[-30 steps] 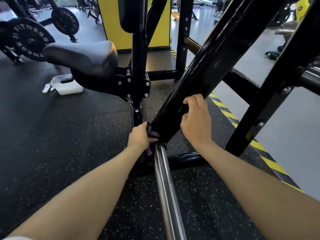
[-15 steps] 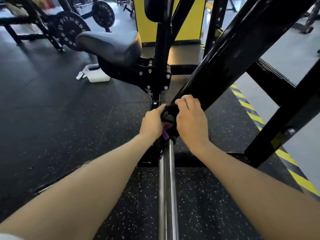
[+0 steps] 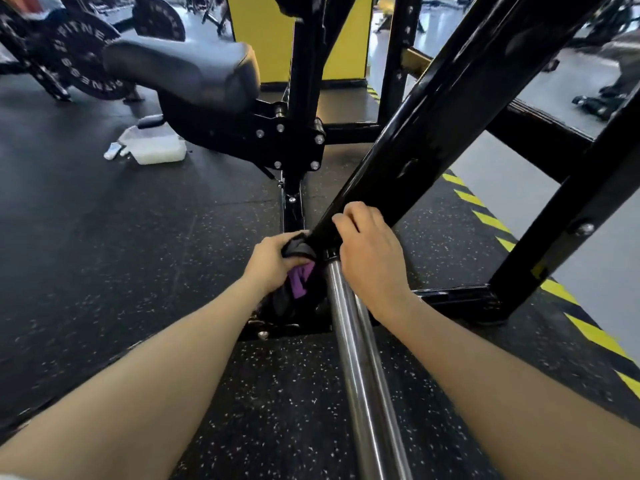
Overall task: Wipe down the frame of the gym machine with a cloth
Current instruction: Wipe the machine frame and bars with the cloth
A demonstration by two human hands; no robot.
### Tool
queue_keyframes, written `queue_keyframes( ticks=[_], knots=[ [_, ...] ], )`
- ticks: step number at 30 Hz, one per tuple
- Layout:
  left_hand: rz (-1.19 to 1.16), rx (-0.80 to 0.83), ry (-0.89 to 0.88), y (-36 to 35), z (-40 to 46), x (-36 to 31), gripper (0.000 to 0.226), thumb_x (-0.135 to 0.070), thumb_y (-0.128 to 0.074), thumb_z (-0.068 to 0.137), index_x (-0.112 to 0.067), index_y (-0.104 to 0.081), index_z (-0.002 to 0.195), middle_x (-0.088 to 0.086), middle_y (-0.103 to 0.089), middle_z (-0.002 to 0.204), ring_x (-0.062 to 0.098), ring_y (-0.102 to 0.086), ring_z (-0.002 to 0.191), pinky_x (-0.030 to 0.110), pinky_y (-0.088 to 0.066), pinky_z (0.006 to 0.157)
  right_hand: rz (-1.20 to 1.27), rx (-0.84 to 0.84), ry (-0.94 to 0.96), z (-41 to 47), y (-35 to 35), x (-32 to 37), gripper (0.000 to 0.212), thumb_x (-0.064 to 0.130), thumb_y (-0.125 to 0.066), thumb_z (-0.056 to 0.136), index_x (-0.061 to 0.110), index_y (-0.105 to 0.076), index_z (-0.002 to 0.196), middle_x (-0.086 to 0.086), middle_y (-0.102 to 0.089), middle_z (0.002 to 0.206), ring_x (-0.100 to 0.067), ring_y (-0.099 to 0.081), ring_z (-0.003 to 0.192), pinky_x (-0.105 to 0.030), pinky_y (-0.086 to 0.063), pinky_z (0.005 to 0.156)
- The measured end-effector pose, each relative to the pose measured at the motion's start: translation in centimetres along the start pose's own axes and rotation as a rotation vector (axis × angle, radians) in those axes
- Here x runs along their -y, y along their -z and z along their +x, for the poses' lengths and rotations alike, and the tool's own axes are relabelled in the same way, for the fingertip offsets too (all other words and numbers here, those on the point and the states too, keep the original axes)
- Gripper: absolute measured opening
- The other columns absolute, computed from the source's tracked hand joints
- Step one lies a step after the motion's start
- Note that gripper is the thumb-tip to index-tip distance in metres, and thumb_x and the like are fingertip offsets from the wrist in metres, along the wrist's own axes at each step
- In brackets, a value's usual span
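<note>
A: Status on the wipe-down?

B: Mid-job, I'd say. Left hand (image 3: 273, 263) grips a bunched cloth (image 3: 298, 268), dark w/ a purple patch, pressed against the low end of the slanted black beam (image 3: 433, 123), right where it meets the chrome bar (image 3: 360, 368). Right hand (image 3: 372, 254) is curled over that same beam end, fingers (image 3: 346, 220) wrapped onto the beam, no cloth in it, prob. steadying.

A: What's done vs left?

B: Can't tell what's clean already; the beam is glossy but that proves nothing. Judging by cloth position, only the bottom joint is being worked. Rest of the beam, the right upright (image 3: 571, 220), base rails (image 3: 457, 296) and centre post (image 3: 308, 81) prob. all left.

A: Anything around or in the way?

B: Padded seat (image 3: 183, 71) and its bolted bracket (image 3: 287, 143) sit close on the left, tight gap near the post. White plastic container (image 3: 152, 147) on the floor under the seat, weight plate (image 3: 83, 57) further back. Yellow/black hazard tape (image 3: 485, 216) along the floor edge on the right. The chrome bar runs between both forearms, so reach is a bit boxed in.
</note>
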State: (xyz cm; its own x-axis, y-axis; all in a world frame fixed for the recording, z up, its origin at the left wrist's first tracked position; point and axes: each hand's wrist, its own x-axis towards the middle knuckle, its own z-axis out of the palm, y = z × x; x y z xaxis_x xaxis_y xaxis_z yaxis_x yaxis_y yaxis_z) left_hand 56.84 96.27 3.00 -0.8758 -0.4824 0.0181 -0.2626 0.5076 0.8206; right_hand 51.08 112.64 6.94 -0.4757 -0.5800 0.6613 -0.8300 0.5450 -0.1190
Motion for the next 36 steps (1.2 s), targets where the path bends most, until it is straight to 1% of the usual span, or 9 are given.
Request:
queue_keyframes(
  ticks=[5,9,13,16,21,25,28,32,36],
  knots=[
    [0.026,-0.038,0.089,-0.9,-1.8,4.1,0.047,-0.011,-0.073,0.081,-0.018,-0.062,0.126,0.004,-0.066,0.120,0.019,-0.059,0.114,0.026,-0.041,0.102,-0.063,0.020,-0.036,-0.9,-0.1,1.1,0.036,-0.010,-0.066,0.067,0.001,-0.065,0.102,-0.011,-0.059,0.103,-0.028,-0.057,0.093,-0.035,-0.051,0.070],
    [-0.108,-0.070,-0.088,-0.3,-0.5,-1.4,0.042,-0.010,-0.070,0.083,-0.019,-0.063,0.124,0.000,-0.066,0.114,0.013,-0.059,0.107,0.011,-0.037,0.087,-0.126,0.047,-0.036,-0.1,-0.1,2.3,0.032,-0.006,-0.068,0.063,0.001,-0.065,0.094,-0.011,-0.060,0.098,-0.030,-0.058,0.087,-0.035,-0.051,0.069],
    [-0.226,-0.077,-0.268,-0.8,-0.2,-4.5,0.043,-0.006,-0.065,0.083,-0.018,-0.062,0.124,-0.002,-0.066,0.118,0.007,-0.057,0.108,0.013,-0.038,0.094,-0.144,0.014,-0.090,1.3,-0.6,2.6,0.032,-0.005,-0.065,0.067,0.001,-0.064,0.099,-0.013,-0.059,0.102,-0.030,-0.053,0.090,-0.037,-0.051,0.071],
    [-0.208,-0.116,-0.173,-1.3,-0.5,-1.2,0.040,-0.008,-0.063,0.084,-0.024,-0.064,0.120,-0.001,-0.068,0.116,0.015,-0.060,0.110,0.028,-0.045,0.099,-0.119,-0.008,-0.072,0.8,-1.1,2.4,0.034,-0.008,-0.060,0.070,0.000,-0.063,0.103,-0.012,-0.057,0.108,-0.028,-0.050,0.097,-0.037,-0.050,0.072],
    [-0.129,-0.094,0.002,-1.2,-0.5,3.5,0.027,-0.014,-0.058,0.092,-0.020,-0.065,0.117,0.003,-0.067,0.114,0.021,-0.059,0.109,0.023,-0.041,0.089,-0.076,-0.014,-0.055,0.2,-1.8,1.9,0.039,-0.008,-0.054,0.073,-0.002,-0.061,0.111,-0.012,-0.055,0.116,-0.029,-0.049,0.107,-0.037,-0.051,0.083],
    [-0.034,-0.089,0.208,-1.4,0.1,4.9,0.027,-0.026,-0.051,0.097,-0.014,-0.061,0.119,0.011,-0.064,0.116,0.031,-0.056,0.109,0.031,-0.042,0.085,-0.072,0.007,-0.055,0.1,-2.4,1.9,0.043,-0.013,-0.060,0.070,-0.001,-0.062,0.111,-0.011,-0.055,0.116,-0.025,-0.046,0.107,-0.033,-0.048,0.089],
    [0.055,-0.068,0.295,-1.4,0.2,5.3,0.027,-0.029,-0.048,0.097,-0.015,-0.059,0.118,0.012,-0.061,0.119,0.034,-0.054,0.110,0.036,-0.042,0.087,-0.052,0.080,-0.077,-0.1,-2.0,2.6,0.044,-0.011,-0.062,0.071,0.000,-0.061,0.113,-0.009,-0.054,0.120,-0.026,-0.047,0.111,-0.031,-0.050,0.086],
    [0.138,0.005,0.318,-0.2,-0.7,4.3,0.023,-0.024,-0.052,0.095,-0.012,-0.059,0.114,0.015,-0.060,0.118,0.034,-0.055,0.109,0.035,-0.043,0.086,-0.044,0.216,-0.126,0.2,-0.2,3.4,0.040,-0.005,-0.056,0.080,0.004,-0.057,0.119,-0.002,-0.045,0.127,-0.019,-0.041,0.115,-0.026,-0.050,0.077],
    [-0.093,-0.071,0.219,3.0,-1.8,0.0,0.030,-0.025,-0.059,0.092,-0.005,-0.057,0.114,0.013,-0.061,0.110,0.030,-0.057,0.104,0.034,-0.044,0.087,-0.020,0.416,-0.160,0.9,0.9,4.1,0.036,0.004,-0.049,0.090,0.008,-0.053,0.126,-0.002,-0.041,0.127,-0.020,-0.044,0.117,-0.037,-0.050,0.086]
  ],
)
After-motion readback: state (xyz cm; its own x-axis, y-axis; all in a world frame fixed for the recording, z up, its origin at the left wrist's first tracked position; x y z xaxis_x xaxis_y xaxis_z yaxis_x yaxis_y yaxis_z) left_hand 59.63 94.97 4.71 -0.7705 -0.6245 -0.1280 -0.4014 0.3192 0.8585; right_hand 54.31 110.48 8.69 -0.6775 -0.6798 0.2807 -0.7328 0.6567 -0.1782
